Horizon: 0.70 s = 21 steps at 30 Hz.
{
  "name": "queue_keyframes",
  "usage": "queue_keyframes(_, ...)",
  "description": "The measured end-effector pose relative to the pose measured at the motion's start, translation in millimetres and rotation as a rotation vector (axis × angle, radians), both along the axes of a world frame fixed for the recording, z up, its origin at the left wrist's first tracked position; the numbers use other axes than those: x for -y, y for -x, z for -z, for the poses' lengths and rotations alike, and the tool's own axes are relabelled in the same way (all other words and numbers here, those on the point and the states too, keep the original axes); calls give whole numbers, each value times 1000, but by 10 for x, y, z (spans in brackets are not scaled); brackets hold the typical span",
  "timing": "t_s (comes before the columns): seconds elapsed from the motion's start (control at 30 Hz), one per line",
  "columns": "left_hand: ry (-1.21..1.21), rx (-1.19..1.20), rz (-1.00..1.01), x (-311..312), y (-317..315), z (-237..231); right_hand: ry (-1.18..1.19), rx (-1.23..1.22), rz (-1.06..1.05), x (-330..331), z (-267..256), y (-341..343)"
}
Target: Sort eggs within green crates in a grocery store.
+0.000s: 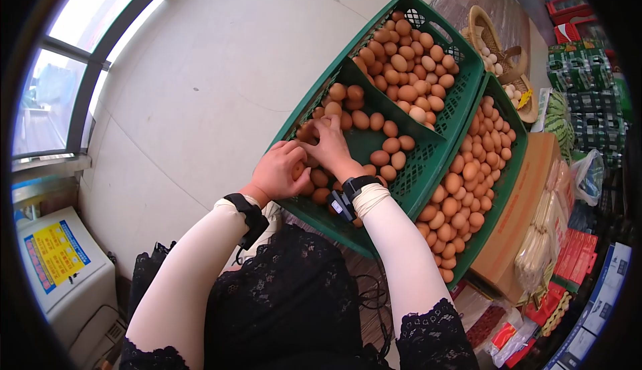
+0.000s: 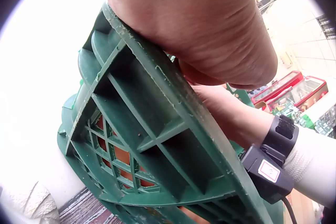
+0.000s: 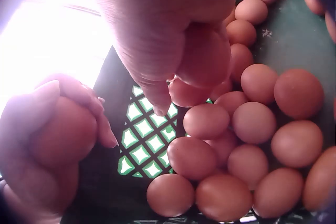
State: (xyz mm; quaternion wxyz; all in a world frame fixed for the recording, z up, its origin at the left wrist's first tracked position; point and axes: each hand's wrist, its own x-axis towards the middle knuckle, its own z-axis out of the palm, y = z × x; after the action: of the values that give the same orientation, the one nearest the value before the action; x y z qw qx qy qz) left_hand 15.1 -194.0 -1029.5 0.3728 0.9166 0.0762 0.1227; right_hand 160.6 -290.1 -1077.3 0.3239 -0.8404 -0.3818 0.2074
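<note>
"Black lace clothing (image 1: 284, 296) lies closest to us, with both hands beyond it at the left corner of the green crate (image 1: 364, 148). What does each grip have?"

"Left hand (image 1: 277, 168): curled closely round one egg (image 3: 65, 134), right by that corner. Right hand (image 1: 329, 146): fingers bent down, a second egg (image 3: 203, 58) caught between thumb and fingers, just inside the left rim."

"How would you do this well?"

"Light, spread pressure — a fingertip digging in could crack a shell. I'd bring the right one straight up before turning it, since loose eggs (image 3: 206, 121) crowd close by, and keep the two held ones from knocking together."

"Anything in the way?"

"Crate rim (image 2: 205, 127), just under the left hand; a bump there might break something. The divider (image 1: 401, 109) walls off the far compartment, heaped with eggs. And the right wrist's black unit (image 2: 268, 174) hangs over the near compartment — its cable (image 2: 289, 211) could snag."

"Past the right rim?"

"A second crate (image 1: 500, 186) piled with eggs, then a cardboard box (image 1: 518, 229). Wicker baskets (image 1: 485, 28) stand off the far right corner."
</note>
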Motion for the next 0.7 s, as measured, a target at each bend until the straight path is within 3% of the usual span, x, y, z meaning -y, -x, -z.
queue_keyframes(0.2,1,28,-1,3,-17,10,89,198,-211,-24,-56,-81)
queue_keyframes(0.3,-1,58,-15,11,-4,25,62,159,-169,-61,101,-101)
queue_keyframes(0.37,5,33,-23,16,-5,21,50,-94,-37,-53,22,-97)
queue_keyframes(0.4,13,38,-13,17,-2,17,57,-89,-27,-65,-20,-67)
queue_keyframes(0.47,6,71,-28,31,-17,8,179,74,27,-98,-88,14)
queue_keyframes(0.7,-27,65,-14,48,-35,25,294,295,-60,-257,-5,29)
